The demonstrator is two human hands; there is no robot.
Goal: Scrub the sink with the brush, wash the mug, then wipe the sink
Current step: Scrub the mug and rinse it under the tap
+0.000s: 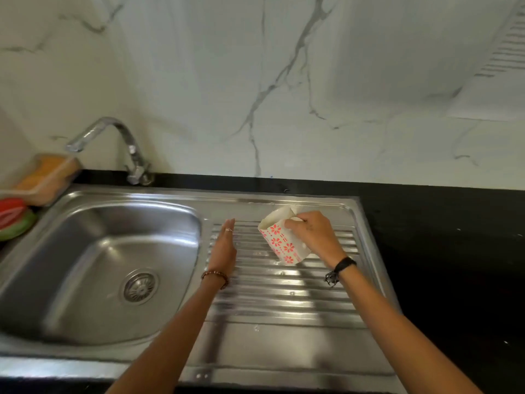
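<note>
Right hand (309, 234) grips the mug (279, 237), fingers curled over its upper side; mug tilted, mouth toward the far left, lower edge down at the ribbed drainboard (284, 291). Whether the mug actually rests on the ribs or is held just above them cannot be told. Handle hidden under the hand. Mug is white with red flower print; no lettering readable.

Left hand (225, 245) flat and open, fingers straight and together, edge-on over the left end of the drainboard, just beside the sink (85, 265) basin. It holds nothing; contact with the steel unclear. Ring on one finger, bead bracelet at the wrist; dark band on the right wrist.

Faucet (113, 143) at the back, spout over the basin. At far left, a clear tub with a sponge (48, 169), blurred, and red and green items (14, 220) cut off by the frame edge. Black counter (440, 265) to the right. No brands visible.
</note>
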